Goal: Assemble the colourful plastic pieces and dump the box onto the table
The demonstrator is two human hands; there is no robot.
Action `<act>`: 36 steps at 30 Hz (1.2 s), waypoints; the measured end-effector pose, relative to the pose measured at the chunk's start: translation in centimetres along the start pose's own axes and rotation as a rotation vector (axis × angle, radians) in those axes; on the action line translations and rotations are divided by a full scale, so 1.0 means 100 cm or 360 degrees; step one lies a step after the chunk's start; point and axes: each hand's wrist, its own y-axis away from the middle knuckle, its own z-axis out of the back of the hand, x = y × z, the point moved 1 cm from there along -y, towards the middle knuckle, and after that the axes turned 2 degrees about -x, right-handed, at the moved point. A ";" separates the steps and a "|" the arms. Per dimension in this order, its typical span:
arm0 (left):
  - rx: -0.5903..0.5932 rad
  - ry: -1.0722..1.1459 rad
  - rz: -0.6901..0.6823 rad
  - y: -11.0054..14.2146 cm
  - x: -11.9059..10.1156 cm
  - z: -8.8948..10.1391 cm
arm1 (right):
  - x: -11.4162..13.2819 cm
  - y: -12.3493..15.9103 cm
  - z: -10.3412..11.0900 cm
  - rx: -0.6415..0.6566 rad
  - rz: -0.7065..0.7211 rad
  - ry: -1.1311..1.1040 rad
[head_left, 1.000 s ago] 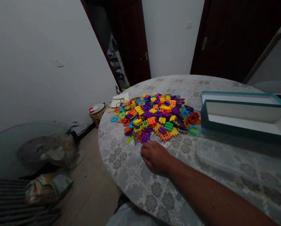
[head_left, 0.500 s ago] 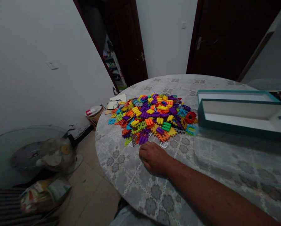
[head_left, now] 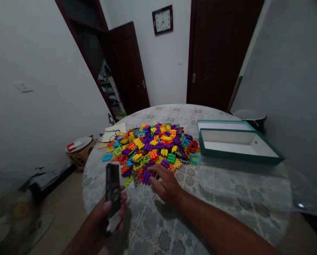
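In the head view my left hand (head_left: 107, 216) grips a slim black handheld device (head_left: 113, 187) with a round button pad, held upright over the table's near edge. Something pale, which I cannot make out, shows at the device's lower end. My right hand (head_left: 167, 186) is at the near edge of a pile of colourful plastic building pieces (head_left: 150, 145). Its thumb and fingers are apart and curved beside a purple ridged piece (head_left: 146, 178); I cannot tell whether they touch it.
The round table has a grey flowered cloth (head_left: 163, 226). A teal-edged white open box (head_left: 238, 145) stands on the right, with a clear plastic sheet in front of it. Cream papers (head_left: 114, 131) and a dark cord lie behind the pile at left. A stool (head_left: 80, 150) stands beyond.
My left hand has come into view with the black device. My right hand has opened from a closed shape and reached the purple piece. The camera view has tilted up and turned right.
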 end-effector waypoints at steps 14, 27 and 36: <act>0.0654 0.0011 -0.0358 -0.179 -0.002 -0.144 | -0.014 -0.063 0.053 -0.0831 -0.0944 -0.0860; 0.1555 0.0565 0.0577 -0.196 0.010 -0.110 | -0.040 -0.039 0.047 -0.0953 -0.1196 -0.1276; 0.1564 0.0371 0.0579 -0.202 0.004 -0.101 | -0.041 -0.032 0.041 -0.0790 -0.1256 -0.1200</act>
